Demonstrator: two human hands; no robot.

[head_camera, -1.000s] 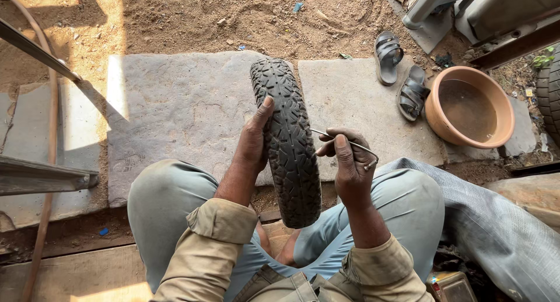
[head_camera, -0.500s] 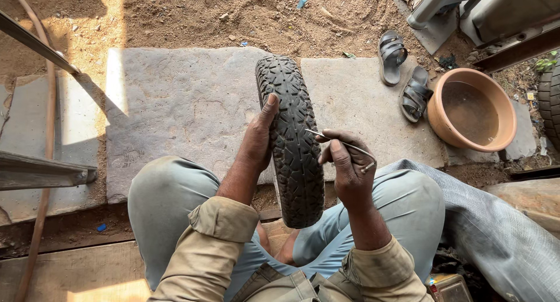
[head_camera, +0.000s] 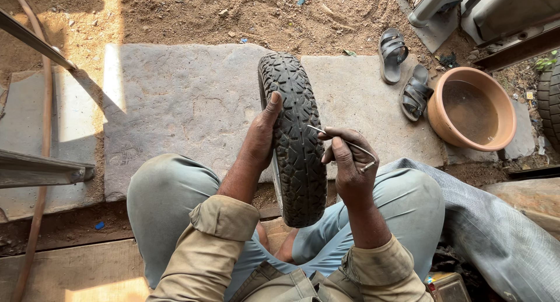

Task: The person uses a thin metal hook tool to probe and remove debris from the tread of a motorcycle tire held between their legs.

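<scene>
A black knobby tyre [head_camera: 296,133] stands upright between my knees, tread facing up. My left hand [head_camera: 261,135] grips its left sidewall, thumb lying on the tread. My right hand [head_camera: 349,162] is closed around a thin bent metal tool [head_camera: 344,143] whose tip touches the tread on the right side of the tyre. I sit with legs in light blue-grey trousers on either side of the tyre, sleeves tan.
Flat stone slabs [head_camera: 186,103] lie ahead, sandy ground beyond. A pair of dark sandals [head_camera: 404,71] and a terracotta basin [head_camera: 471,107] sit at the right. Grey cloth [head_camera: 501,232] lies by my right leg. A metal bar [head_camera: 41,170] and hose [head_camera: 42,138] are at left.
The tyre and both hands stay almost in place. My right hand has shifted slightly, keeping the tool's tip at the tread.
</scene>
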